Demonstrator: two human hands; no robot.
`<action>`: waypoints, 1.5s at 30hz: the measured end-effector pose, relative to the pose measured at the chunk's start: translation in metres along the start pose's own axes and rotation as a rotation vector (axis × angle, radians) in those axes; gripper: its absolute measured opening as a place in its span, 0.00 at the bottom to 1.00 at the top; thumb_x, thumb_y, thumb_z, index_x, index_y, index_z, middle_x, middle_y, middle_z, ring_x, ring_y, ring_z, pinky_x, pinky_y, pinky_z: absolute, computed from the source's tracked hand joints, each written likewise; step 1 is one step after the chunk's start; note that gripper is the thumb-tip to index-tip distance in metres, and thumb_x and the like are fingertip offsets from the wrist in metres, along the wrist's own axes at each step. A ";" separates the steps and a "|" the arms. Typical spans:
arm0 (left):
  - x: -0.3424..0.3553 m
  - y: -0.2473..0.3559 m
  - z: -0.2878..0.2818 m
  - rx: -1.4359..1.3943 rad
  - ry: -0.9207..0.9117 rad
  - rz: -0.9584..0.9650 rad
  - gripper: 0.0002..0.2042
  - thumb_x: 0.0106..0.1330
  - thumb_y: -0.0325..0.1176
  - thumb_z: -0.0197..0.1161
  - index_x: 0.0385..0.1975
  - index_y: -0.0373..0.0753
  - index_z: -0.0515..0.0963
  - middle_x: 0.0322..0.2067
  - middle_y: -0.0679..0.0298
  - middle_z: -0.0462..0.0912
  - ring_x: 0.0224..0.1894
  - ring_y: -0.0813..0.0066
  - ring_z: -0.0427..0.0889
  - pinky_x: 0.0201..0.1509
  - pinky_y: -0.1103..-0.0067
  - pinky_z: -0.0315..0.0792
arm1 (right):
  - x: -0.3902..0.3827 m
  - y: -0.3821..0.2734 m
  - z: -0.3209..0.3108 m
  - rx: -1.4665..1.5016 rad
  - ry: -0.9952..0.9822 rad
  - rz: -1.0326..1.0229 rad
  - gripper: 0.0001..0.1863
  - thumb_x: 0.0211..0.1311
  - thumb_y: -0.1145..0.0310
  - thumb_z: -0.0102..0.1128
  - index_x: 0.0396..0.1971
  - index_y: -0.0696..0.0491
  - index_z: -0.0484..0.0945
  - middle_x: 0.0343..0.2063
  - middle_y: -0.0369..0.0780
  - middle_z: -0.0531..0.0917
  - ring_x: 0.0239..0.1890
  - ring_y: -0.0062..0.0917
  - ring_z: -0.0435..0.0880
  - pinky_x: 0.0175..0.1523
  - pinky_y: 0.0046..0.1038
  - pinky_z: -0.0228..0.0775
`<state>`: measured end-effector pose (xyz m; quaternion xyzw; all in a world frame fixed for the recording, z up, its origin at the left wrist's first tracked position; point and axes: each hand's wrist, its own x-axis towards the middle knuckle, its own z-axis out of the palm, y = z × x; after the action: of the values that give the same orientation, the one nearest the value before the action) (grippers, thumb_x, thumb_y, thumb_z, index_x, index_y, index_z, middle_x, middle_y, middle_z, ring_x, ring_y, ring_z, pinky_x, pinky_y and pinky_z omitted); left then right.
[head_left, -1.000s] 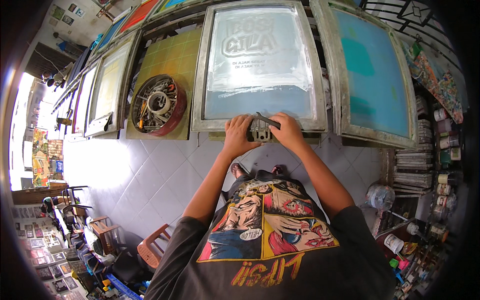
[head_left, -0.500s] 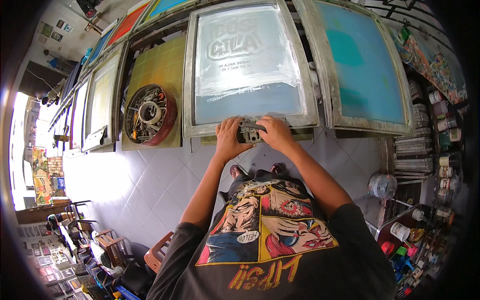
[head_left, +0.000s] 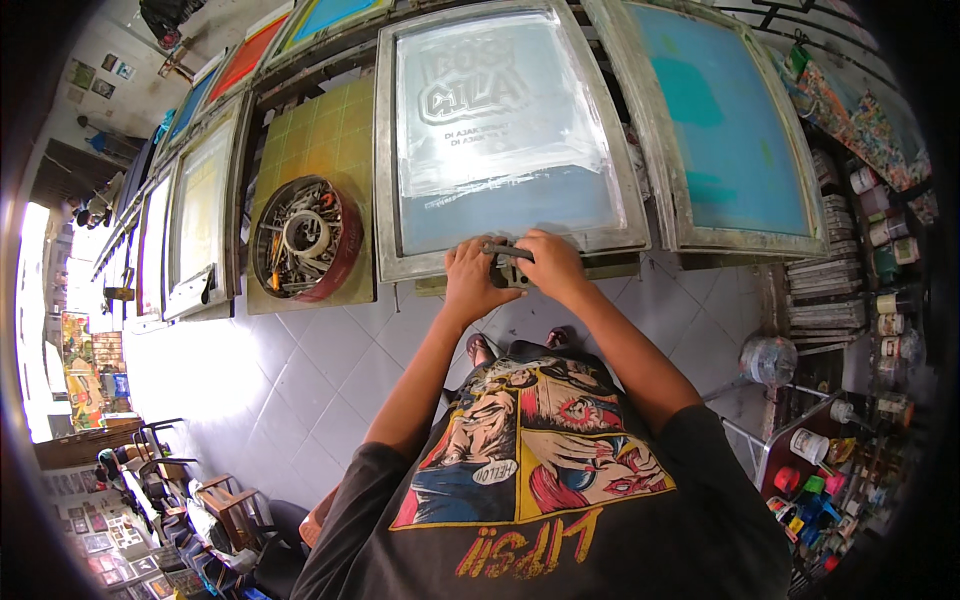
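A silk-screen printing frame (head_left: pixel 388 200) with a pale mesh lies in front of me, its stencil lettering showing in the upper part. At the middle of its near edge is a metal hinge clamp (head_left: pixel 510 272), partly covered by my fingers. My left hand (head_left: pixel 474 280) grips the clamp's left side, fingers over the frame edge and thumb stretched below. My right hand (head_left: pixel 552 262) is closed on a short dark grey bar (head_left: pixel 508 251) lying across the clamp; whether it is a loose tool or part of the clamp cannot be told.
Left of the frame, a round red tin (head_left: pixel 345 250) of tools and hardware sits on a green gridded board (head_left: pixel 310 130). A blue-mesh screen (head_left: pixel 730 130) stands at right. Several jars (head_left: pixel 890 280) line the far right, and a clear plastic bottle (head_left: pixel 768 360) is below.
The view has shifted slightly, so the frame appears a little to the right. Both hands stay at the clamp; the left hand sits slightly further right in the picture.
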<state>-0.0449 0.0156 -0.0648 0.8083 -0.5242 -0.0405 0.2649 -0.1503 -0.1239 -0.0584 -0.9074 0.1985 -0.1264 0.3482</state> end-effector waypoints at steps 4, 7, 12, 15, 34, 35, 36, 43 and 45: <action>0.000 -0.003 0.004 -0.021 0.015 0.020 0.40 0.32 0.51 0.75 0.51 0.44 0.71 0.50 0.63 0.72 0.56 0.62 0.65 0.59 0.64 0.53 | 0.002 0.009 0.007 -0.018 0.042 0.005 0.09 0.47 0.67 0.63 0.29 0.53 0.80 0.31 0.42 0.79 0.37 0.41 0.78 0.41 0.39 0.70; -0.002 -0.007 0.006 0.008 0.017 0.030 0.39 0.32 0.51 0.75 0.50 0.44 0.72 0.50 0.63 0.72 0.56 0.62 0.66 0.58 0.64 0.54 | 0.008 0.004 0.001 -0.068 -0.017 -0.013 0.10 0.47 0.66 0.64 0.29 0.54 0.80 0.30 0.44 0.80 0.36 0.43 0.78 0.40 0.41 0.69; -0.002 -0.007 0.004 0.024 0.040 0.052 0.40 0.31 0.51 0.75 0.50 0.42 0.71 0.50 0.61 0.72 0.56 0.61 0.66 0.58 0.63 0.54 | 0.016 -0.001 -0.004 -0.040 -0.103 0.065 0.12 0.48 0.65 0.64 0.30 0.56 0.80 0.28 0.47 0.80 0.36 0.45 0.78 0.40 0.40 0.69; -0.002 -0.010 0.003 0.003 0.014 0.036 0.41 0.32 0.52 0.75 0.51 0.41 0.70 0.50 0.60 0.71 0.56 0.61 0.65 0.59 0.63 0.53 | 0.009 -0.002 -0.007 0.127 -0.031 0.099 0.13 0.48 0.64 0.65 0.32 0.57 0.80 0.29 0.48 0.80 0.36 0.45 0.78 0.40 0.39 0.69; -0.003 -0.015 0.003 -0.027 0.025 0.054 0.43 0.34 0.50 0.75 0.55 0.41 0.67 0.52 0.59 0.70 0.56 0.61 0.66 0.58 0.65 0.55 | -0.002 0.011 -0.012 0.080 -0.013 0.167 0.15 0.48 0.65 0.66 0.32 0.61 0.80 0.30 0.50 0.82 0.35 0.46 0.80 0.40 0.38 0.70; -0.003 -0.015 0.003 -0.027 0.028 0.056 0.43 0.34 0.49 0.75 0.55 0.40 0.67 0.52 0.59 0.70 0.56 0.61 0.66 0.58 0.65 0.55 | -0.002 0.010 -0.014 0.084 -0.028 0.167 0.15 0.48 0.65 0.66 0.32 0.61 0.80 0.30 0.49 0.82 0.34 0.46 0.80 0.39 0.38 0.70; -0.002 -0.014 0.003 -0.023 0.027 0.054 0.43 0.33 0.49 0.75 0.54 0.40 0.67 0.52 0.58 0.70 0.56 0.60 0.66 0.58 0.65 0.55 | -0.002 0.011 -0.014 0.089 -0.029 0.156 0.15 0.48 0.65 0.66 0.32 0.61 0.80 0.30 0.49 0.81 0.34 0.46 0.80 0.39 0.38 0.70; 0.001 -0.006 -0.010 -0.016 -0.026 0.022 0.42 0.32 0.47 0.75 0.52 0.40 0.69 0.51 0.58 0.70 0.56 0.59 0.66 0.58 0.64 0.56 | -0.002 0.011 -0.015 0.063 -0.050 0.098 0.14 0.48 0.64 0.66 0.33 0.58 0.81 0.30 0.49 0.81 0.33 0.46 0.79 0.38 0.40 0.69; 0.001 -0.008 -0.011 -0.015 -0.020 0.032 0.41 0.32 0.47 0.75 0.52 0.41 0.69 0.51 0.58 0.70 0.56 0.58 0.66 0.59 0.64 0.56 | -0.003 0.014 -0.013 0.058 -0.036 0.090 0.14 0.48 0.64 0.65 0.34 0.56 0.81 0.30 0.48 0.81 0.34 0.46 0.79 0.38 0.40 0.69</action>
<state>-0.0339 0.0214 -0.0595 0.7974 -0.5394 -0.0483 0.2661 -0.1615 -0.1393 -0.0586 -0.8891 0.2291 -0.1001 0.3834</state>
